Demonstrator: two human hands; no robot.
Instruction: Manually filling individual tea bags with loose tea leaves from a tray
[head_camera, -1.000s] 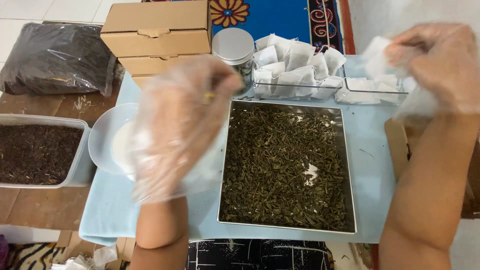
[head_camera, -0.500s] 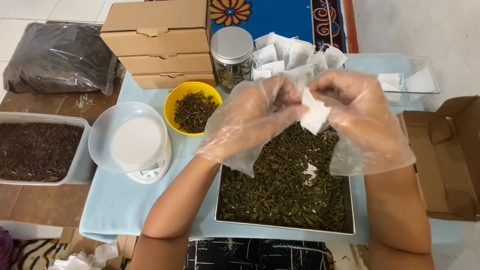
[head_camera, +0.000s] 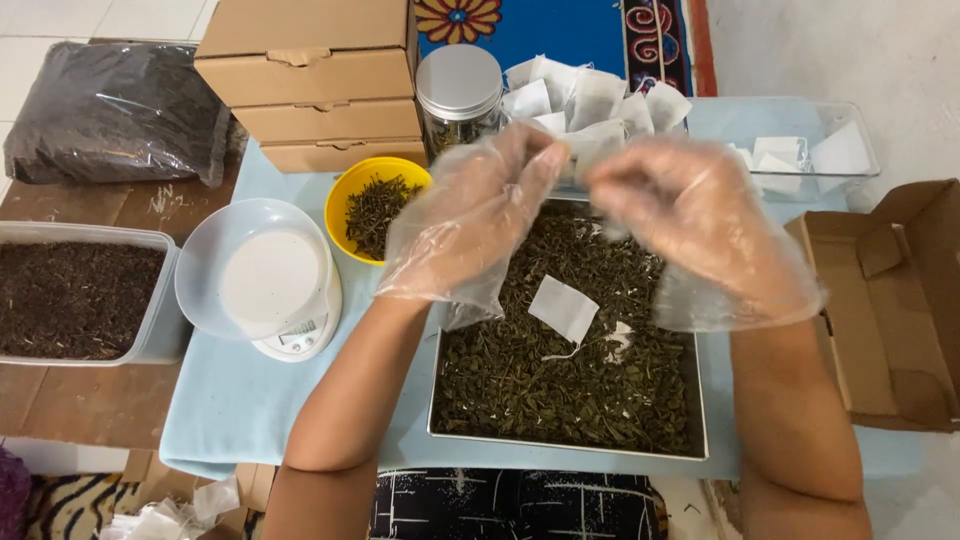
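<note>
Gloves of thin clear plastic cover both hands, which hover side by side above the far half of a square metal tray (head_camera: 692, 440) filled with dried green tea leaves (head_camera: 520, 380); the left hand (head_camera: 470, 215) has its fingers (head_camera: 535, 165) curled loosely and nothing can be seen in them; the right hand (head_camera: 690, 225) is blurred, its fingers bunched downward, and whether they grip anything cannot be told; an empty white tea bag (head_camera: 564, 308) shows over the leaves, below and between the two hands, touching neither, with a thin string trailing from its lower edge. Left of the tray on the pale blue table (head_camera: 240, 420) stand a white kitchen scale (head_camera: 265, 285) and a yellow bowl (head_camera: 372, 205) of leaves; behind them a stack of cardboard boxes (head_camera: 310, 80) and a glass jar (head_camera: 458, 95) with a silver lid; a clear container (head_camera: 600, 100) holds a heap of filled tea bags, and another clear container (head_camera: 855, 160) further right holds a few flat ones. An open cardboard box (head_camera: 890, 310) sits at the right edge; a plastic tub (head_camera: 150, 340) of dark tea and a dark plastic bag (head_camera: 115, 110) lie at the left.
</note>
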